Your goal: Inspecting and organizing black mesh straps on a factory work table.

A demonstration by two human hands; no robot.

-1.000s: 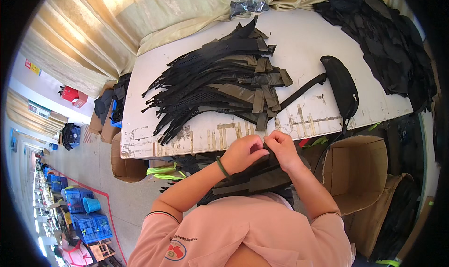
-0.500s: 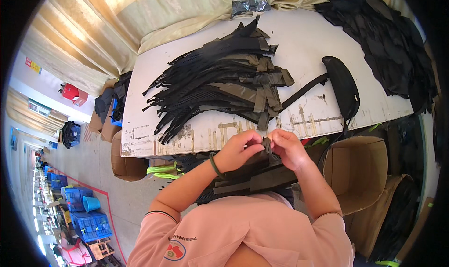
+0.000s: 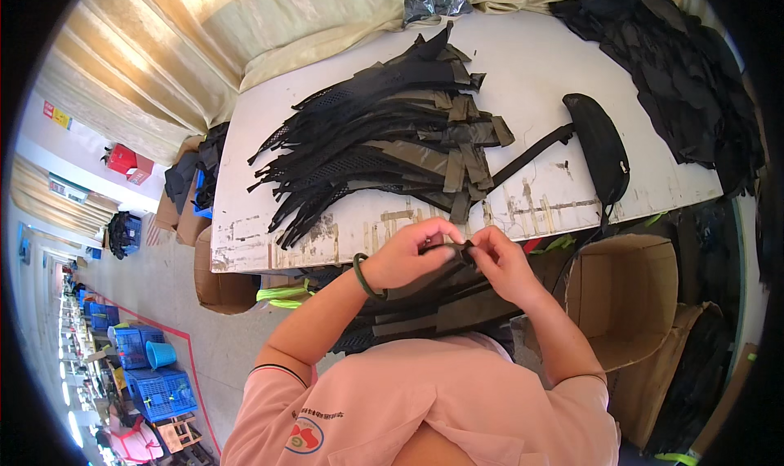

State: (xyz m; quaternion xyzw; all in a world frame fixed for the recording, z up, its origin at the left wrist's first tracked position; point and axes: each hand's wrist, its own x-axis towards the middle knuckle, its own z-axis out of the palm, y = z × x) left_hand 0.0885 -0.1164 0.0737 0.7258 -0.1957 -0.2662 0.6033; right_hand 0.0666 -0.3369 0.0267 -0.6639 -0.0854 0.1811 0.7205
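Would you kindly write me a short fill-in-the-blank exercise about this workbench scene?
1. The green band circles the person's ____ wrist.
2. Of the left hand and the right hand, ____ hold the dark strip.
3. The tabletop under the black mesh pieces is ____ in colour.
4. The person's shirt is ____.

Missing words: left; both; white; pink.

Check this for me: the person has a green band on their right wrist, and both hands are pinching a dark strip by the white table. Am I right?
Not quite: the head view shows the green band on the wrist of the left hand, not the right hand. Both hands are pinching a dark strip by the white table.
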